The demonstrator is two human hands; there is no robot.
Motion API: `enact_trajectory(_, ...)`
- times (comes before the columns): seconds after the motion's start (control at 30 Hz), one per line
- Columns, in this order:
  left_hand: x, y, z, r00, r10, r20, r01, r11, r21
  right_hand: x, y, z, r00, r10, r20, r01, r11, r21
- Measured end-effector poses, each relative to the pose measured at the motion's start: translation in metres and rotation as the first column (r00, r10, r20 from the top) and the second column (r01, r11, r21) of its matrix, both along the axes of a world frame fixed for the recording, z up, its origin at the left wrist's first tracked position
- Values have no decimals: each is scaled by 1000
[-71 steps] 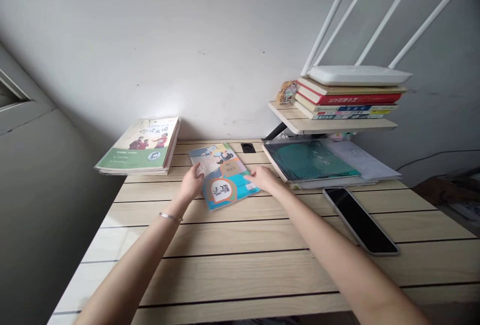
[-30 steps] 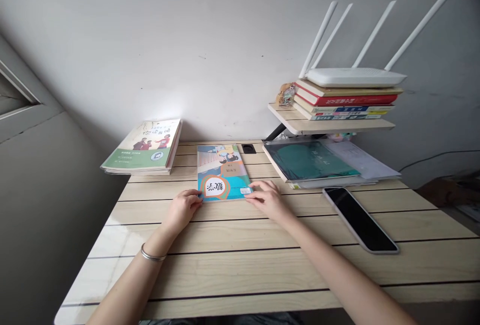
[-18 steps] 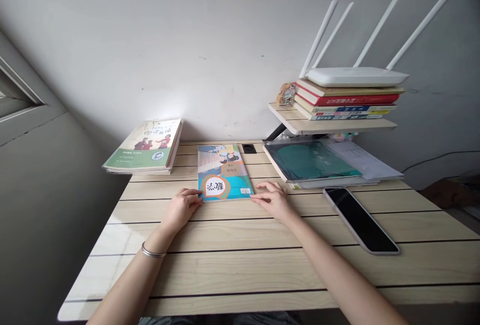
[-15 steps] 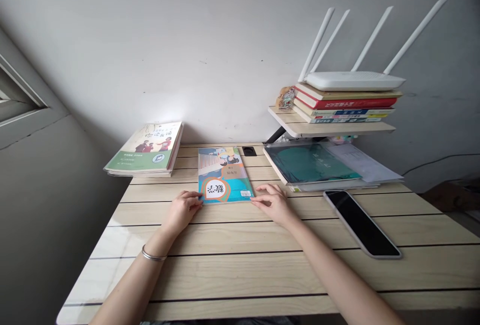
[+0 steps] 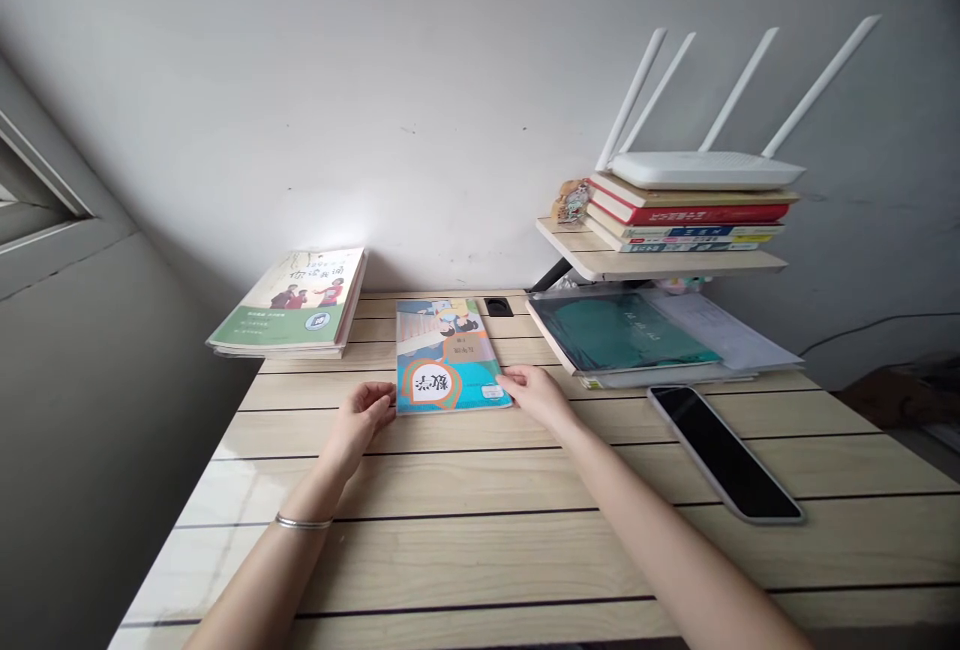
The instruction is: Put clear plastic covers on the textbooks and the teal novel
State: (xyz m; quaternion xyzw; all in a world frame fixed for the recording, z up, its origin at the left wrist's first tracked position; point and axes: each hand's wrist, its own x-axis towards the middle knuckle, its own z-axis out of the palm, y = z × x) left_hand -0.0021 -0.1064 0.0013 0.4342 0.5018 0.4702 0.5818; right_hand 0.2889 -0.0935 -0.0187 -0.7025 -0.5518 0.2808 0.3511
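Nothing was gripped — the left hand (image 5: 358,422) lay open beside the textbook (image 5: 448,355), the right hand (image 5: 536,397) open against its edge, a phone (image 5: 724,455) off to the right.

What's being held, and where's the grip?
Nothing is gripped: the textbook lies flat, right hand at its near right corner, left hand at its left edge.

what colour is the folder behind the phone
The folder is dark teal, clearest in the head view.

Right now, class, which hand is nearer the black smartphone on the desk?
Right. The right hand is at the textbook's near corner, left of the smartphone; the left hand is farther off, on the textbook's other side.
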Motion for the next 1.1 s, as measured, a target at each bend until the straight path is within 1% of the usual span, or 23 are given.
enact_trajectory(0.07, 0, 1, -2, 1000, 0, -2, 0, 1000, 1, -6, 3, 5, 999, 34, 10, -34, 998, -57)
enact_trajectory(0.13, 0, 2, -5, 998, -13, -61, 15, 1000, 24, -14, 4, 8, 999, 22, -43, -26, 994, -103)
enact_trajectory(0.17, 1, 1, -6, 992, -18, -128, 23, 999, 42, -17, 4, 9, 995, 1, -103, -14, 992, -124)
enact_trajectory(0.2, 1, 1, -6, 973, -12, -230, 30, 997, 73, -20, 4, 9, 983, -20, -180, -6, 990, -138)
enact_trajectory(0.23, 2, 0, -5, 933, 11, -360, 39, 991, 131, -22, 3, 10, 964, -32, -263, -6, 990, -144)
enact_trajectory(0.27, 3, 0, -1, 865, 59, -498, 60, 974, 220, -21, 3, 11, 941, -35, -338, -14, 990, -143)
enact_trajectory(0.3, 6, -1, 4, 774, 127, -620, 106, 940, 325, -19, 2, 13, 919, -28, -393, -30, 990, -140)
enact_trajectory(0.33, 9, -1, 12, 678, 205, -706, 175, 888, 426, -15, 3, 15, 903, -11, -430, -54, 989, -139)
enact_trajectory(0.37, 13, 0, 20, 594, 275, -756, 262, 822, 505, -9, 3, 18, 893, 11, -451, -86, 985, -147)
enact_trajectory(0.4, 20, 3, 30, 537, 316, -782, 352, 759, 548, -2, 4, 21, 888, 35, -459, -122, 979, -161)
enact_trajectory(0.43, 27, 6, 40, 498, 323, -805, 432, 713, 553, 6, 7, 26, 888, 64, -456, -161, 970, -179)
enact_trajectory(0.5, 46, 18, 58, 454, 288, -843, 578, 625, 525, 22, 13, 34, 902, 122, -414, -225, 952, -209)
enact_trajectory(0.53, 56, 26, 64, 439, 265, -859, 631, 589, 504, 28, 18, 39, 915, 149, -376, -242, 946, -215)
enact_trajectory(0.57, 65, 34, 69, 423, 246, -872, 664, 571, 483, 33, 23, 43, 927, 176, -331, -254, 944, -210)
enact_trajectory(0.6, 74, 42, 71, 401, 224, -888, 682, 574, 453, 36, 29, 46, 935, 206, -288, -269, 943, -197)
enact_trajectory(0.63, 82, 49, 72, 361, 191, -913, 697, 595, 400, 38, 36, 50, 937, 243, -252, -292, 940, -176)
enact_trajectory(0.73, 94, 69, 70, 217, 74, -973, 690, 694, 206, 38, 57, 58, 912, 377, -161, -395, 914, -98)
enact_trajectory(0.8, 95, 79, 67, 173, 27, -985, 664, 735, 137, 36, 70, 62, 891, 442, -105, -450, 890, -68)
enact_trajectory(0.87, 92, 90, 65, 177, 9, -984, 637, 761, 121, 35, 81, 65, 873, 482, -77, -487, 871, -66)
enact_trajectory(0.97, 84, 107, 61, 196, -66, -978, 606, 792, 69, 34, 93, 69, 852, 519, -62, -522, 850, -62)
enact_trajectory(1.0, 82, 113, 59, 211, -98, -972, 595, 802, 48, 33, 96, 69, 863, 503, -43, -505, 862, -38)
enact_trajectory(1.03, 79, 118, 56, 231, -129, -964, 580, 814, 30, 32, 98, 69, 887, 461, -19, -461, 888, 4)
enact_trajectory(1.1, 72, 126, 50, 281, -167, -945, 525, 851, 5, 31, 101, 66, 950, 312, 18, -312, 943, 119)
